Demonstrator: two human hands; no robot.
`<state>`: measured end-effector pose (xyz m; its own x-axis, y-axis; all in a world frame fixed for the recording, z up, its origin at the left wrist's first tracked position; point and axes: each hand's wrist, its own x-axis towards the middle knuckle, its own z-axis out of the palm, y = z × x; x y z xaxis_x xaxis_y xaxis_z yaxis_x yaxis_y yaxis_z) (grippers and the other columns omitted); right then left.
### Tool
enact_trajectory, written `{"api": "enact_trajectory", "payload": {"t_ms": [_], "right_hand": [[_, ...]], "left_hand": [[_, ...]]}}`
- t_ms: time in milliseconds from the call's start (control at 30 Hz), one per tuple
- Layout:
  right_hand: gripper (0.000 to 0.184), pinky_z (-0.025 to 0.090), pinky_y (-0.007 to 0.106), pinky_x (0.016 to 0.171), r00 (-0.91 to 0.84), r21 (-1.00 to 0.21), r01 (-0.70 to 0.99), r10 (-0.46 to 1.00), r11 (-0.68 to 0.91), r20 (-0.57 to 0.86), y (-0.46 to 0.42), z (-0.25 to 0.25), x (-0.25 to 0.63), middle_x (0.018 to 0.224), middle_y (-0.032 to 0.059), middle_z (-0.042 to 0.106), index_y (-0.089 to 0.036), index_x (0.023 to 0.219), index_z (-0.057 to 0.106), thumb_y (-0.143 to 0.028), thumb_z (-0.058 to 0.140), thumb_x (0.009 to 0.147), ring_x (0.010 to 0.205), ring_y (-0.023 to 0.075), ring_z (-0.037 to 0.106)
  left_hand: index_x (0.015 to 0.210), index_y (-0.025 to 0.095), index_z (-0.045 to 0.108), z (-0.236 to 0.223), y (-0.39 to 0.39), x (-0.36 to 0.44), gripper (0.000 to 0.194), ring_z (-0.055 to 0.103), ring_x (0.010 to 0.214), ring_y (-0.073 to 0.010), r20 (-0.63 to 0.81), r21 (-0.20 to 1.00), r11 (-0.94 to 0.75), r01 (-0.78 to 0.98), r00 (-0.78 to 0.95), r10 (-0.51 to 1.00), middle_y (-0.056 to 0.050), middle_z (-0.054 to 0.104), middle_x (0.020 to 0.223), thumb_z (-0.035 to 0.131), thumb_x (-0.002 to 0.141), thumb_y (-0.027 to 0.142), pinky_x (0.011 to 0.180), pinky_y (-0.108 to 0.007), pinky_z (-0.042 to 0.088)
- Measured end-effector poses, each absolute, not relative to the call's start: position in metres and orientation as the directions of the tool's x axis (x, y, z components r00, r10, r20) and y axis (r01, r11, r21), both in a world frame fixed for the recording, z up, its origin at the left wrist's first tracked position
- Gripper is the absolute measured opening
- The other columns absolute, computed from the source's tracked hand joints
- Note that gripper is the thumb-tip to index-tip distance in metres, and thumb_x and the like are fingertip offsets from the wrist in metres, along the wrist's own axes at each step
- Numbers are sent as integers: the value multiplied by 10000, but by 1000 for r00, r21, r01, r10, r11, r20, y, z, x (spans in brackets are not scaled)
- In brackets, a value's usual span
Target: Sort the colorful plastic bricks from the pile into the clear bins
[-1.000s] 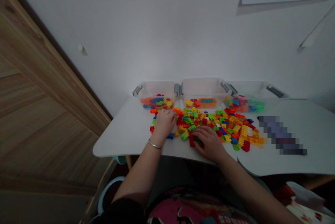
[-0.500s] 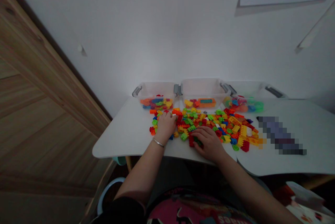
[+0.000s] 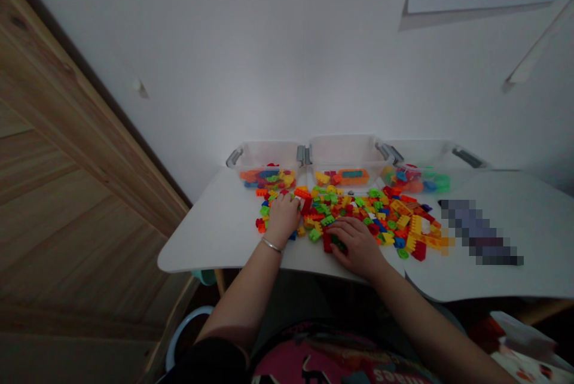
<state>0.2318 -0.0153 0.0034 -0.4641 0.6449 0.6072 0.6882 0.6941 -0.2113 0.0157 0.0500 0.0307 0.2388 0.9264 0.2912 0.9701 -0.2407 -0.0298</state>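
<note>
Many loose toy building bricks (image 3: 318, 207) in red, green, yellow, orange and blue are spread over the white table. My left hand (image 3: 283, 216), with a silver bangle at the wrist, is in the left part of the pile. Its fingers are curled down among the bricks, and what they grip, if anything, is hidden. Near the front edge, my right hand (image 3: 359, 246) is closed around a red brick (image 3: 327, 241) with a dark green piece (image 3: 338, 243) beside it, both partly covered by the fingers.
Three clear bins stand along the wall: the left bin (image 3: 269, 154) and middle bin (image 3: 347, 151) hold bricks, the right bin (image 3: 430, 154) round colourful pieces. A blurred-out dark item (image 3: 479, 231) lies on the right. A wooden panel (image 3: 81, 192) rises at the left.
My left hand has shifted slightly right and toward me, then stayed among the bricks. My right hand keeps its grip in about the same place.
</note>
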Motion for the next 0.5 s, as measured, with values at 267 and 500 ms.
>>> {"api": "enact_trajectory", "payload": {"t_ms": [267, 500], "right_hand": [[227, 451, 445, 993, -469, -197, 685, 631, 702, 617, -15, 4, 232, 1074, 63, 702, -201, 1032, 655, -210, 602, 812, 1076, 246, 574], [228, 452, 450, 990, -463, -214, 686, 643, 696, 610, -15, 4, 232, 1075, 60, 702, -210, 1031, 657, -205, 597, 812, 1079, 247, 572]], "left_hand": [[963, 175, 604, 27, 53, 16, 130, 531, 1021, -255, 336, -10, -234, 972, 223, 915, -100, 597, 1048, 572, 846, 222, 844, -377, 455], [987, 177, 602, 30, 49, 16, 180, 513, 1037, -275, 344, 1, -217, 976, 204, 917, -115, 582, 1051, 591, 811, 215, 865, -403, 437]]}}
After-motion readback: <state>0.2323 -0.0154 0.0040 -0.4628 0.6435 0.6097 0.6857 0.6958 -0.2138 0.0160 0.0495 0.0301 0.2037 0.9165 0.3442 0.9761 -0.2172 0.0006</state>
